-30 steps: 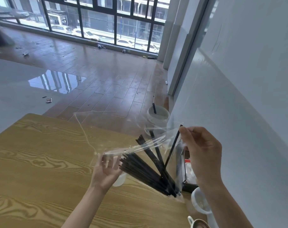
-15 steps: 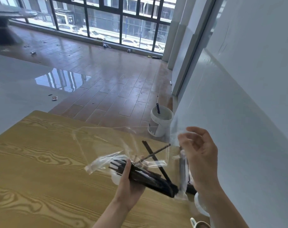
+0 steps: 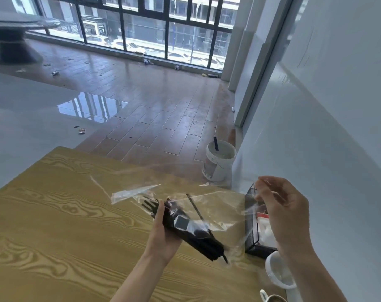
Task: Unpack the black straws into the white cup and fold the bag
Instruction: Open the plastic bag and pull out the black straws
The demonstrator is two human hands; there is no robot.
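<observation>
White cup (image 3: 279,273) sits at the near right desk (image 3: 54,225) edge, empty. Left hand (image 3: 163,234) has its grip clamped round the black straws (image 3: 191,232) bundle through the clear bag (image 3: 207,205), above the desk. Right hand (image 3: 287,216) pinches the bag's edge. Black mesh holder (image 3: 254,236) behind. No readable writing. White bucket (image 3: 220,162) on the floor beyond.

Glossy wood floor (image 3: 141,99), tall dark-framed windows (image 3: 154,29), white wall (image 3: 327,105).
</observation>
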